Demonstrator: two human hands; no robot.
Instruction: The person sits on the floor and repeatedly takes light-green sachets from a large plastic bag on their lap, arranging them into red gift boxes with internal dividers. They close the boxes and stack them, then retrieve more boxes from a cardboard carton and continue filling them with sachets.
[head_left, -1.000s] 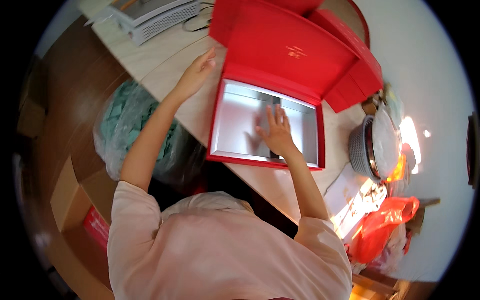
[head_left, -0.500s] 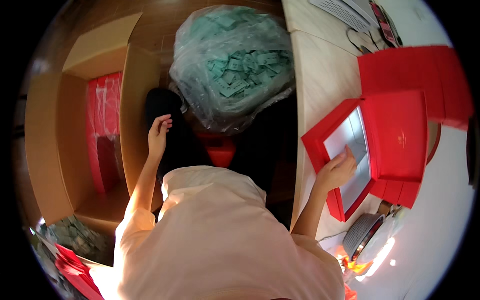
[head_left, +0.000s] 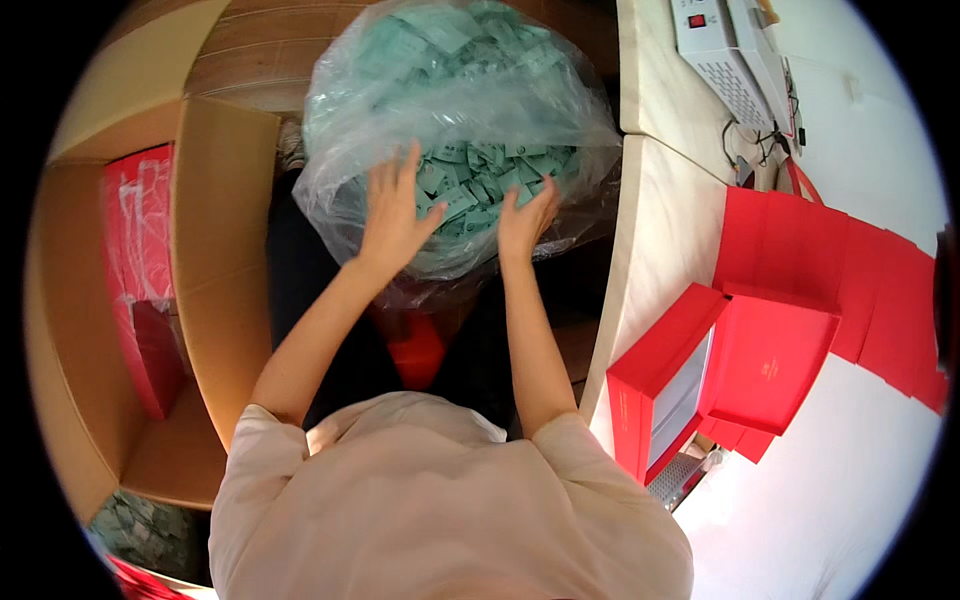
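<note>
A large clear plastic bag (head_left: 330,190) full of small green packets (head_left: 480,185) stands in front of me, between my knees. At the left side of its mouth is my left hand (head_left: 395,220), fingers spread, over the plastic and the packets' edge. My right hand (head_left: 523,225) is at the near right of the opening, thumb and fingers apart over the packets. Neither hand visibly holds a packet. On the table to my right, a red box (head_left: 640,390) stands with its lid (head_left: 775,360) swung back; part of its white interior shows.
At left, an open cardboard carton (head_left: 215,270) holds red boxes (head_left: 140,225) in clear wrap. More red boxes (head_left: 800,250) lie beyond the open one. A white machine (head_left: 735,80) with cables sits on the pale table (head_left: 655,240). Another packet bag (head_left: 150,535) is at lower left.
My right hand has left the open red box and moved left to the bag. My left hand has moved right and forward to it. The view has shifted, and the red box appears turned.
</note>
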